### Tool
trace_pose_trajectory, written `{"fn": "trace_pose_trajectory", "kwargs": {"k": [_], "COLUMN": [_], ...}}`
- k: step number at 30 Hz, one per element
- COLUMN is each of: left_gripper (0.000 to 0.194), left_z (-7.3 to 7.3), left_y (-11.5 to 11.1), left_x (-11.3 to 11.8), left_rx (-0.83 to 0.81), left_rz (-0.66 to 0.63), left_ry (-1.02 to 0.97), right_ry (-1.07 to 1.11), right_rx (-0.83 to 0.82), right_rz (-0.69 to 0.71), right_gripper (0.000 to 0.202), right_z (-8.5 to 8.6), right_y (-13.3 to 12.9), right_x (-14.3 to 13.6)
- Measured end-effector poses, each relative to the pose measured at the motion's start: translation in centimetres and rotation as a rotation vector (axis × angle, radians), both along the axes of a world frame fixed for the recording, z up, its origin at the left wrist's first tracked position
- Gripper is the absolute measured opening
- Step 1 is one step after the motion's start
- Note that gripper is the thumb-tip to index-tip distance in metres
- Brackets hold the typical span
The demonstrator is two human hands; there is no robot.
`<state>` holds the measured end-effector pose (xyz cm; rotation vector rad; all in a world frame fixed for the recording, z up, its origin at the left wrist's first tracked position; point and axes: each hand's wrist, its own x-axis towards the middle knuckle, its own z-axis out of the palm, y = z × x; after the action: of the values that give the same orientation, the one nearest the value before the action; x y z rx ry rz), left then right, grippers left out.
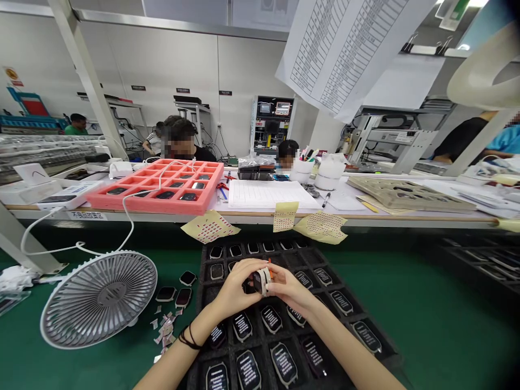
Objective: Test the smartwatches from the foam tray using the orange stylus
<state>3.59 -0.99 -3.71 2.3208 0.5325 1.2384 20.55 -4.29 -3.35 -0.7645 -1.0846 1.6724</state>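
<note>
Above the black foam tray [392,355], my left hand [235,287] and my right hand [290,287] come together around a light-coloured smartwatch case [262,281]. The left fingers and thumb grip its dark-screen side, while the right fingertips press on the other side. A small orange piece [270,266] shows at the right fingers; what it belongs to is hidden. Strapless smartwatches lie in many tray pockets, several with lit screens of white text, such as a watch [271,318] just below my hands. My forearms cover part of the tray.
A grey fan [101,298] stands left, beside loose watches [183,297] and small paper scraps [166,331]. The shelf ahead bears a pink foam tray [154,184], paper sheets [268,194] and a beige tray [410,195]. Yellow sticker sheets [211,226] hang from its edge. Other people sit beyond.
</note>
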Motion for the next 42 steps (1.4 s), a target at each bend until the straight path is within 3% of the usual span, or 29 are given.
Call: {"fn": "trace_pose_trajectory", "kwargs": {"k": [12, 17, 19, 21, 24, 27, 30, 35, 42], "left_gripper": [0.053, 0.054, 0.053, 0.053, 0.052, 0.052, 0.053, 0.054, 0.054], "left_z": [-0.1, 0.0, 0.1, 0.1, 0.2, 0.3, 0.6, 0.6, -0.4], "left_y": [0.0, 0.2, 0.1, 0.0, -0.1, -0.2, -0.3, -0.3, 0.0], "left_x": [0.0, -0.1, -0.1, 0.0, 0.0, 0.0, -0.1, -0.3, -0.4], "left_rx": [0.042, 0.055, 0.040, 0.027, 0.019, 0.011, -0.006, -0.056, -0.168], "left_rz": [0.028, 0.059, 0.049, 0.040, 0.034, 0.028, 0.022, 0.051, 0.117], "left_ry": [0.031, 0.022, 0.026, 0.033, 0.028, 0.010, -0.007, -0.006, 0.029], "right_ry": [-0.132, -0.140, -0.142, -0.229, -0.531, -0.664, -0.635, -0.265, -0.308], "right_rx": [0.029, 0.077, 0.081, 0.081, 0.092, 0.119, 0.188, 0.422, 0.516], "right_rz": [-0.118, -0.392, -0.432, -0.419, -0.386, -0.408, -0.513, -0.657, -0.675], "right_gripper": [0.048, 0.037, 0.040, 0.044, 0.048, 0.040, 0.043, 0.047, 0.038], "right_z": [0.5, 1.3, 1.0, 0.1, -1.5, -1.9, -0.3, 2.8, 2.4], "right_y": [0.0, 1.2, 2.0, 2.7, 3.6, 3.6, 2.5, -0.4, -1.9], "right_x": [0.0, 1.6, 2.5, 3.1, 3.6, 3.8, 3.7, 2.4, 1.3]}}
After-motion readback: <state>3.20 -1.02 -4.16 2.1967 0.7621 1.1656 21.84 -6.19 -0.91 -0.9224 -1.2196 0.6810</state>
